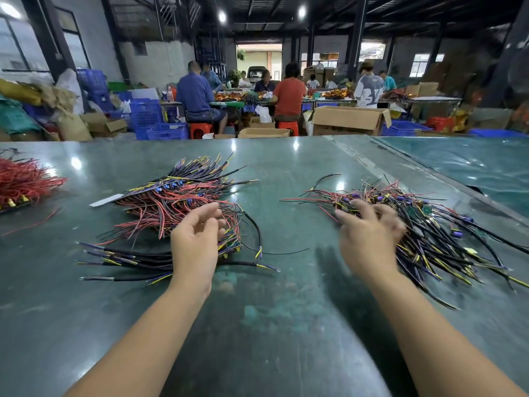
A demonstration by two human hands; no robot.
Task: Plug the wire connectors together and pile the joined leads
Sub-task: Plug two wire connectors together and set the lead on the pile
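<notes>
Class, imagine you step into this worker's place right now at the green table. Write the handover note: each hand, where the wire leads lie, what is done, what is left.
Left hand: grip open, fingers loosely curled over the near edge of the left wire pile, holding nothing clearly.
Right hand: blurred, fingers spread on the right wire pile; whether it grips a lead cannot be told.
Both piles lie on the green table. A red wire bundle sits at the far left.
Done: which pile holds joined leads cannot be told.
Left: pick a lead from each side, plug connectors, pile them.
</notes>
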